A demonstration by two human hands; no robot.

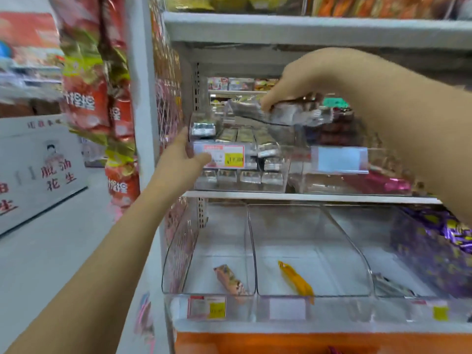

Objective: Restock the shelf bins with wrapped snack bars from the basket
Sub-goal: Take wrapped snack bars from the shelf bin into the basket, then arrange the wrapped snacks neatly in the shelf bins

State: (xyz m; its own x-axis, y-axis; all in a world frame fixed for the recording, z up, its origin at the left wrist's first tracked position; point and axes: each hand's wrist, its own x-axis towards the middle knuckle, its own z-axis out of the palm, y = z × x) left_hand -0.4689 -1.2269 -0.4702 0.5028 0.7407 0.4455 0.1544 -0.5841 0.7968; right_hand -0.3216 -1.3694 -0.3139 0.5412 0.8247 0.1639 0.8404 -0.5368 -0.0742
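Bars [293,114] clutched in the right hand's [293,83] curled fingers hover over the bin [196,121] the left hand [184,159] grips, seemingly to steady it.

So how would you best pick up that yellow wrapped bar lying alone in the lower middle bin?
Pinch the yellow bar across its narrow middle, coming down from above through the open top of the bin. It lies flat and slanted, its near end close to the front wall, so its long sides are free.

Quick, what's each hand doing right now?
Left hand: grips the clear bin at its front corner.
Right hand: holds a bunch of wrapped snack bars above that bin.
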